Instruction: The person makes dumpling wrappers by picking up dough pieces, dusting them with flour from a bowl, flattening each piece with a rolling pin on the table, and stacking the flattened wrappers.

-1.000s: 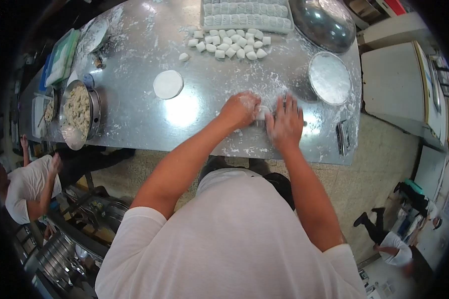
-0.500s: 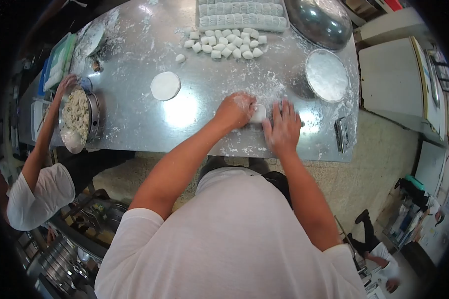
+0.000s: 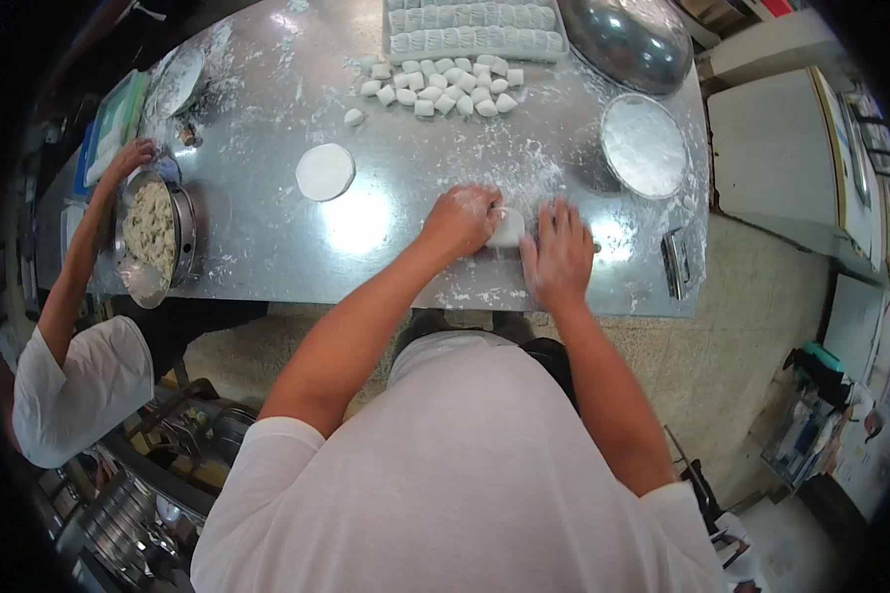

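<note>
My left hand [image 3: 465,219] is closed, its fingers pinching the edge of a small flattened dough piece [image 3: 507,229] on the floured steel table. My right hand [image 3: 561,257] lies palm down just right of that dough, fingers stretched out. A small dark end of something, perhaps a rolling pin [image 3: 596,248], pokes out beside it; the rest is hidden under the palm. To the left lies a stack of round white wrappers [image 3: 325,172]. Several cut dough pieces [image 3: 445,87] are heaped beyond my hands, with one lone piece [image 3: 354,117] apart from them.
Rows of shaped dumplings fill a tray [image 3: 477,44] at the back. A large metal bowl [image 3: 631,44] and a round flour-dusted pan [image 3: 644,146] stand right, near a metal tool [image 3: 676,265]. At left, a co-worker's hand [image 3: 132,156] is by a bowl of filling [image 3: 149,225].
The dough between my hands looks slightly larger or turned. Both hands stay in nearly the same place. The whole view has shifted slightly.
</note>
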Motion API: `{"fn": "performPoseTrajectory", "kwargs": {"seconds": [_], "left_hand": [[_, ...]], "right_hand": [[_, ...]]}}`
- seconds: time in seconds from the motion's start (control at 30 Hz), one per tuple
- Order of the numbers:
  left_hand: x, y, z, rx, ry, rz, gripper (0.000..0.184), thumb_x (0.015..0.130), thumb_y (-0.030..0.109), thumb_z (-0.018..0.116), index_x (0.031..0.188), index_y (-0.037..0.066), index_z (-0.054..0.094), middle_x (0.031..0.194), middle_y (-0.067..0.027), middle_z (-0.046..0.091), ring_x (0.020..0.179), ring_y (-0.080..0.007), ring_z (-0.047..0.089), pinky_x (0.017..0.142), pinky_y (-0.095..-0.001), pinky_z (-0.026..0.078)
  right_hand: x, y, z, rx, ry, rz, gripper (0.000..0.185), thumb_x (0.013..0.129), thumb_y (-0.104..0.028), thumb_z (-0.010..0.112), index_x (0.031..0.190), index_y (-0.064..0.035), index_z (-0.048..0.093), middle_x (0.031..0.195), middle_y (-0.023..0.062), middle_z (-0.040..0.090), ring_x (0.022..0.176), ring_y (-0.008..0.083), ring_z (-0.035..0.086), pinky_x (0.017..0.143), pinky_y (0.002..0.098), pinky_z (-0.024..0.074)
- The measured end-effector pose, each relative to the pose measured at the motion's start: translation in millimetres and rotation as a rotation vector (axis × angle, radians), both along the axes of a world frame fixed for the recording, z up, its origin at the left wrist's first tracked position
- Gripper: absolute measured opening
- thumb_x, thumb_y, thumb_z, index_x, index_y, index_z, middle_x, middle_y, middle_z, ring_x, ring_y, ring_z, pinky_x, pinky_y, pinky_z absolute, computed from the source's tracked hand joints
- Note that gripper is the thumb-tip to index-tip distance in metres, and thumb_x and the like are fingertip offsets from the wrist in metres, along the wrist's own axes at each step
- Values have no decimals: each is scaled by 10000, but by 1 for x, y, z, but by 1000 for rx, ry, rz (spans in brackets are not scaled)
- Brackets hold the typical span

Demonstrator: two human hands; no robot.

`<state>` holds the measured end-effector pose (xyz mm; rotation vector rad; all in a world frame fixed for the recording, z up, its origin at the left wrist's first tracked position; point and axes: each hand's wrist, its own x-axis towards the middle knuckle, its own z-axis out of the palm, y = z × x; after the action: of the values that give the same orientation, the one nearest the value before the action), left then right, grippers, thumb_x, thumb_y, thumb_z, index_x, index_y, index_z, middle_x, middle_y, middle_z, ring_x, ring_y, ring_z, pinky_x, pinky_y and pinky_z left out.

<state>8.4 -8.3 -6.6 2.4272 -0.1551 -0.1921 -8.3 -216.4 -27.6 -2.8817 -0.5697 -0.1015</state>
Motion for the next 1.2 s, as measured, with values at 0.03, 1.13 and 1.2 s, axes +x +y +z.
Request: {"fn": "performPoseTrajectory", "kwargs": {"seconds": [0.03, 1.13, 1.2], "left_hand": [[-6, 0, -1, -60, 44, 62, 240, 895, 229, 654, 1036, 38, 685, 1038, -193, 700, 1005, -400, 653, 931, -474, 501], [-20, 10, -1, -270, 333, 62, 253, 924, 181, 620, 1125, 29, 602, 1000, -196, 682, 956, -371, 659, 856, -458, 504], [-12, 6, 13, -208, 362, 53, 288, 920, 179, 633, 1161, 25, 600, 1060, -198, 686, 993, -374, 661, 890, -451, 506]], "right_hand": [[-18, -12, -2, -3, 1, 11, 676, 933, -447, 581, 1451, -22, 498, 1520, 241, 446, 1418, 415, 396, 1148, 559, 296], [-28, -19, -7, 13, -4, 65, 702, 902, -470, 606, 1437, -25, 519, 1512, 246, 454, 1399, 411, 428, 1144, 569, 295], [19, 10, 7, -92, 27, -21, 711, 931, -496, 557, 1469, -36, 488, 1541, 236, 419, 1436, 398, 380, 1169, 576, 260]]}}
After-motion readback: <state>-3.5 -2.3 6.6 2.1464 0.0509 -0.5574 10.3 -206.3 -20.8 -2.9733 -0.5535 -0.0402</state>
